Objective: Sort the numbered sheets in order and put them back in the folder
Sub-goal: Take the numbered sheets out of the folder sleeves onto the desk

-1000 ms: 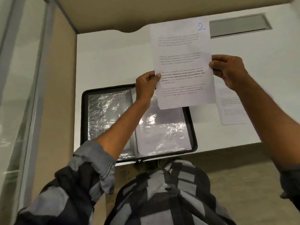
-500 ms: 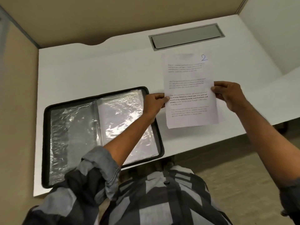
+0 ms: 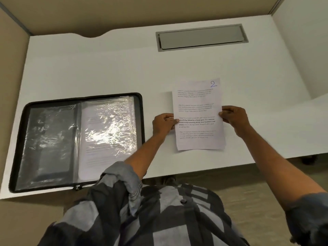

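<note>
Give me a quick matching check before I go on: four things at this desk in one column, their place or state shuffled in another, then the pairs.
1. sheet marked 2
2. folder
3. grey hatch
4. left hand

A. set into the desk at its far side, shut
B. grips the sheet's left edge
C. lies open at the desk's left end
D. held at both side edges, right of the folder

Pairs: 1-D, 2-C, 3-A, 4-B

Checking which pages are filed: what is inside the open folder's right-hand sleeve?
A printed sheet shows through the folder's right sleeve; glare hides its number, and any sheets beneath it are covered.
</note>
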### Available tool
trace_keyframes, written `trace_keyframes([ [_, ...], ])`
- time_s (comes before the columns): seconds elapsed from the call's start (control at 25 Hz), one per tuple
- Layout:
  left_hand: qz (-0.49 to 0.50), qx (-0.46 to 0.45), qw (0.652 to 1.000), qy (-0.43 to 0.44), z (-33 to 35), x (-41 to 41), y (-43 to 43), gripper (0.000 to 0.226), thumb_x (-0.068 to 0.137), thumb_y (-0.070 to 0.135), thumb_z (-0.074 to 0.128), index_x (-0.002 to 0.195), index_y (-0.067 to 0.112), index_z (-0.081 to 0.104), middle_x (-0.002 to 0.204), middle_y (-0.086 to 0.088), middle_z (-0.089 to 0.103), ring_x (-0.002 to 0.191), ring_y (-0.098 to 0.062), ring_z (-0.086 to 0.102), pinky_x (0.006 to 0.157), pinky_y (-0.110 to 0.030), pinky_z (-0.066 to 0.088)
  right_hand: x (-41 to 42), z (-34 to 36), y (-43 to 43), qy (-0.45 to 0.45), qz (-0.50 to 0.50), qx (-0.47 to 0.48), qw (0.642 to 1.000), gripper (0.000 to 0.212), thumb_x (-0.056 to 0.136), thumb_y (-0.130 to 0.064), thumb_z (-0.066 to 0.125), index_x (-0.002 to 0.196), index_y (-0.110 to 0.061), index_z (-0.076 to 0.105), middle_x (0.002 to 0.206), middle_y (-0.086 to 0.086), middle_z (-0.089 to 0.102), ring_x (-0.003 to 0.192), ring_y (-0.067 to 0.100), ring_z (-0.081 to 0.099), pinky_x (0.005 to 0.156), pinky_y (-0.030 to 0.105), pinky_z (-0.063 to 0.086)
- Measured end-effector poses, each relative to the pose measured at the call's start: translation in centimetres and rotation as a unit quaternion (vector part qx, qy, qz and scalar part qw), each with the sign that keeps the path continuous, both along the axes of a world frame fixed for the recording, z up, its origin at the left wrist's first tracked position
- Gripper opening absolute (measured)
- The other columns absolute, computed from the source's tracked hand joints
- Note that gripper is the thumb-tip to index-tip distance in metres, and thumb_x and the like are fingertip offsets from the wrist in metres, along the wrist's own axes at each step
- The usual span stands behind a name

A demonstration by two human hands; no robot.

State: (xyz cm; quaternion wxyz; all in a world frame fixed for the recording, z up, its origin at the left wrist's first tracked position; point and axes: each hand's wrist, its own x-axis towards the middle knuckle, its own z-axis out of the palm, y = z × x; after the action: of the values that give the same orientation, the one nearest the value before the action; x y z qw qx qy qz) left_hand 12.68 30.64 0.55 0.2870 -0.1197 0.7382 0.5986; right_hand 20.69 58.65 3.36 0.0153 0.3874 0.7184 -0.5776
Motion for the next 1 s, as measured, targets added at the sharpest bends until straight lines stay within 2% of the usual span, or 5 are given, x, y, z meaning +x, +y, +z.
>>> trace_keyframes([
  [0.24,0.005,-0.032,0.999,0.025,-0.8,-0.6,2.0,0.037,0.077,0.006,0.088,0.111,0.002,0.072,0.099,-0.015,0.077,0.086,-0.028,0.076,0.080,-0.040,0.064,-0.4,-2.6,1.6,-0.008,0.031,0.045,0.998,0.026,0.086,-0.007,0.076,0.112,-0.009,0.073,0.099,0.009,0.075,0.088,0.022,0.070,0.092,0.041,0.060],
  [0.48,-0.076,-0.073,0.990,0.090,-1.2,-0.6,2.2,0.050,0.075,0.008,0.090,0.118,0.015,0.065,0.098,-0.001,0.069,0.082,-0.012,0.068,0.071,-0.017,0.058,-1.1,-3.1,2.3,-0.019,0.075,0.125,0.989,0.041,0.087,-0.011,0.077,0.127,-0.011,0.068,0.113,0.006,0.075,0.090,0.014,0.069,0.066,0.003,0.045],
  [0.68,-0.090,-0.116,0.972,0.182,-1.8,0.0,1.1,0.049,0.088,0.011,0.078,0.132,0.013,0.058,0.117,-0.004,0.063,0.082,-0.013,0.064,0.080,-0.023,0.054,-0.4,-4.1,1.7,-0.024,0.144,0.226,0.963,0.072,0.084,-0.014,0.082,0.146,-0.003,0.049,0.144,0.015,0.057,0.128,0.032,0.058,0.108,0.035,0.043],
  [0.84,-0.233,-0.198,0.888,0.343,-2.0,1.9,1.1,0.037,0.101,0.024,0.062,0.136,0.014,0.056,0.137,-0.002,0.057,0.124,-0.016,0.053,0.107,-0.037,0.048,1.0,-4.9,-1.1,-0.014,0.246,0.272,0.930,0.084,0.086,-0.023,0.081,0.155,-0.005,0.037,0.161,0.016,0.034,0.149,0.033,0.030,0.121,0.038,0.024],
  [1.0,-0.391,-0.301,0.773,0.397,-3.3,3.0,2.0,0.066,0.105,0.042,0.050,0.159,0.011,0.030,0.169,-0.006,0.021,0.158,-0.022,0.010,0.128,-0.038,0.008,1.9,-5.8,-3.5,-0.027,0.328,0.301,0.895,0.089,0.088,-0.034,0.078,0.158,-0.007,0.030,0.167,0.014,0.020,0.155,0.033,0.018,0.123,0.043,0.024],
])
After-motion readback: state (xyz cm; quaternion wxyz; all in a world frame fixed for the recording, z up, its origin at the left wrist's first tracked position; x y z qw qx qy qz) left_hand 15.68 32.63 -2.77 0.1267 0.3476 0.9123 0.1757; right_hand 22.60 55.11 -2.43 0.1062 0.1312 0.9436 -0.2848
